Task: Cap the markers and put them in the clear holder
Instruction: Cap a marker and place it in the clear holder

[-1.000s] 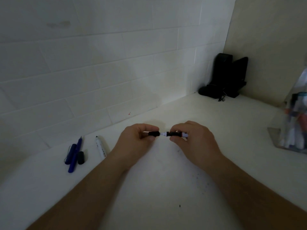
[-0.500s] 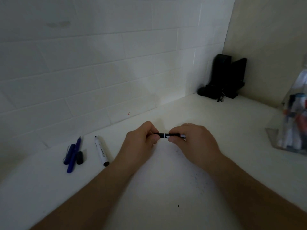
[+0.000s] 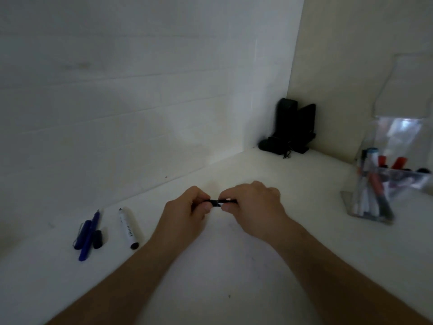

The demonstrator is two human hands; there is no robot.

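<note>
**Op A:** From the head view, I judge we're in the capping step. The left hand (image 3: 187, 213) pinches a black cap (image 3: 212, 202) between curled fingers and thumb, and the right hand (image 3: 254, 204) is curled round the barrel of a marker (image 3: 228, 202). The two pieces meet just between the hands, above the white counter (image 3: 234, 266).

**Op B:** Is the cap fully seated?

**Op A:** I can't tell. I see a thin pale band at the joint, so in my judgement it needs one more firm push along the barrel's axis.

**Op B:** And then?

**Op A:** Then I'd carry it right to the clear holder (image 3: 365, 207), well apart from the hands at the counter's right edge. It holds several markers standing tilted, so the new one wants a gap between them.

**Op B:** What's left over?

**Op A:** At the left lie a white marker (image 3: 128, 228) with its tip bare, a loose black cap (image 3: 97, 239) near it, and a blue pen (image 3: 90, 233) with what looks like its blue cap (image 3: 82, 234) touching alongside. None of those are capped, so I reckon the job is partway through. A dark object (image 3: 290, 129) sits in the far corner; it's too dim to name.
</note>
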